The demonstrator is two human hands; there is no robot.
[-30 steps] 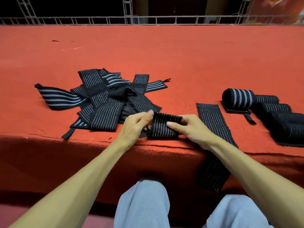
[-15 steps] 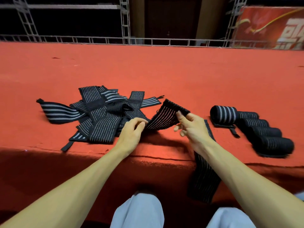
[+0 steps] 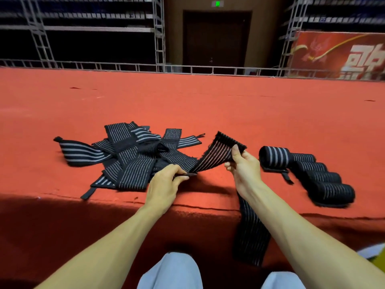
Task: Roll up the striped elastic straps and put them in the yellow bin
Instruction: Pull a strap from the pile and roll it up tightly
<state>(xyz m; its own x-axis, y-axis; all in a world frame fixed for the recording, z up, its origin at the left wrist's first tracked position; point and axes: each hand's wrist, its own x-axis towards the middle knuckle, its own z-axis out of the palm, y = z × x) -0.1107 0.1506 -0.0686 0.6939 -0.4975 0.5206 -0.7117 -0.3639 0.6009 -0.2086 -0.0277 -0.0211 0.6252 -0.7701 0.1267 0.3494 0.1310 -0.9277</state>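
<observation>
red carpet (image 3: 208,107) covers the raised platform in front of you, with a metal truss railing (image 3: 125,65), a dark door (image 3: 214,38) and a red banner (image 3: 343,55) behind it. you have one striped elastic strap (image 3: 210,157) lifted off the carpet between your hands. your right hand (image 3: 243,165) pinches its far end, thumb on top and fingers curled beneath. your left hand (image 3: 164,188) pinches the lower end just beside the loose pile of straps (image 3: 129,161). the step looks like starting a roll, so pull the strap clear of the pile first and flatten it with no twist. fold the end tight on itself, then wind under light, even tension with the edges lined up, or the roll will cone and spring open. a second strap (image 3: 250,236) lies under your right forearm and hangs over the platform edge, so mind you don't drag it off. four finished rolls (image 3: 308,170) sit in a touching row on the carpet to your right, not in any container. only a yellow sliver (image 3: 378,264) shows at the bottom right corner. it may be the yellow bin, but you can't tell from here, and nothing of its contents shows. most of the task looks undone.
</observation>
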